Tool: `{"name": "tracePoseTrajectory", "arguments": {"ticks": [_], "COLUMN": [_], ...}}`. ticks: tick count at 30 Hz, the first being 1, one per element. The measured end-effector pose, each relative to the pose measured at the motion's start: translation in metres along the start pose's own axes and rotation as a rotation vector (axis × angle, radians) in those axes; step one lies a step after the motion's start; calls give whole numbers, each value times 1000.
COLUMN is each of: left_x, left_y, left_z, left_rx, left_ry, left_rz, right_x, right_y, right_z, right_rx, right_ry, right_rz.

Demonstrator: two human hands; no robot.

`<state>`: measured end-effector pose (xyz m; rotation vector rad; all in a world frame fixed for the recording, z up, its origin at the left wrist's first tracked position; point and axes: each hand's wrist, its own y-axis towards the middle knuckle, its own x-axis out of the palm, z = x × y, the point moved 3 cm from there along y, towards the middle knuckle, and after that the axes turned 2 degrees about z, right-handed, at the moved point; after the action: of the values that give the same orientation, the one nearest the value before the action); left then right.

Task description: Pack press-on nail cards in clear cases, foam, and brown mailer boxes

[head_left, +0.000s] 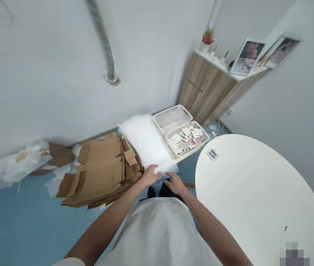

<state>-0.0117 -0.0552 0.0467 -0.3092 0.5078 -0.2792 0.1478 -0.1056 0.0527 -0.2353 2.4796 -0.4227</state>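
Both of my hands are at the near end of a stack of thin white packing sheets. Fingers spread, my left hand is at the stack's near left corner, beside folded brown cardboard boxes. My right hand is just off the near right corner, its thumb and fingers apart. Nothing shows in either hand, and I cannot tell whether the fingertips touch the sheets. Beyond my right hand, a white plastic basket holds several small printed packets. Behind it stands a second basket with clear pieces inside.
To my right is a round white table bearing a small packet with dark round pieces. A wooden cabinet with picture frames stands in the corner. Crumpled white plastic lies on the blue floor at left.
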Motion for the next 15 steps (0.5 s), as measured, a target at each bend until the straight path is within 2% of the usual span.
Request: {"name": "tracePoseTrajectory", "arguments": {"ticks": [3,7,10,15], "left_x": [-3,-8,-9,-1], "left_y": [17,41,63,92], "left_z": [5,5,1,-8], "left_rx": [-53,-234,-352,-496], "left_ry": [-28,-108,-182,-301], "left_rz": [25,22,28,62], "right_x": [-3,6,16,27], "right_y": [31,79,112,144], "right_z": [-12,-22,-21,-9], "right_rx": [-13,-15,-15,15], "right_ry": [-58,-56,-66,-147], "right_rz": [-28,-115,-179,-162]}}
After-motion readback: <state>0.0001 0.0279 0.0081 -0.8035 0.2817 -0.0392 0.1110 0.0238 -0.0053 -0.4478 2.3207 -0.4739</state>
